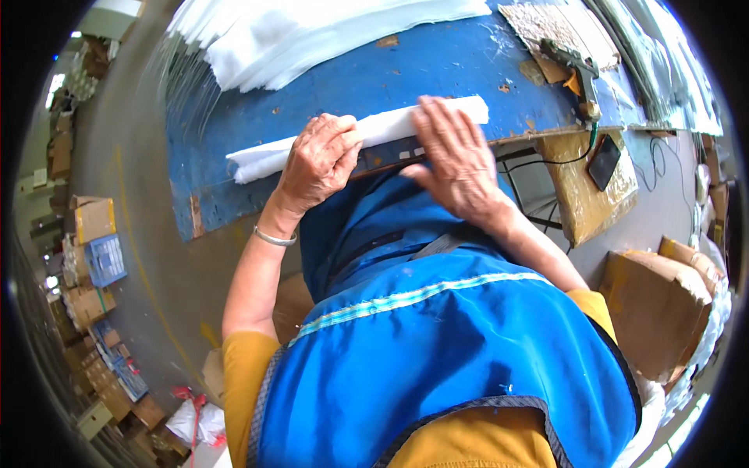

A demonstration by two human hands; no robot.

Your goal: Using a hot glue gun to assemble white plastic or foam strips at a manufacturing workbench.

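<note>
Both hands are down on a long white roll of padding [367,134] that lies along the near edge of the blue counter [437,66]. The left hand [318,161] curls over the roll, fingers bent and knuckles up, gripping it against the counter. The right hand [455,156] lies flat with its fingers spread, palm pressing down on the roll's right half. That pairing looks like a way to keep the soft roll tight and stop it springing open, with 1 hand clamping and the other flattening.

The roll sticks out to the left past the left hand and ends just beyond the fingertips of the right one. A thin silver bangle [275,237] sits on the left wrist. The person wears a blue apron [445,343] over yellow sleeves and leans right up to the counter edge.

At the far side of the counter sits a heap of white sheets [296,35], well apart from the hands. To the right a dark tool [573,66] rests on a brown board, its cable running down to a small black device [605,161]. Cardboard boxes [655,304] stand on the floor to the right.
</note>
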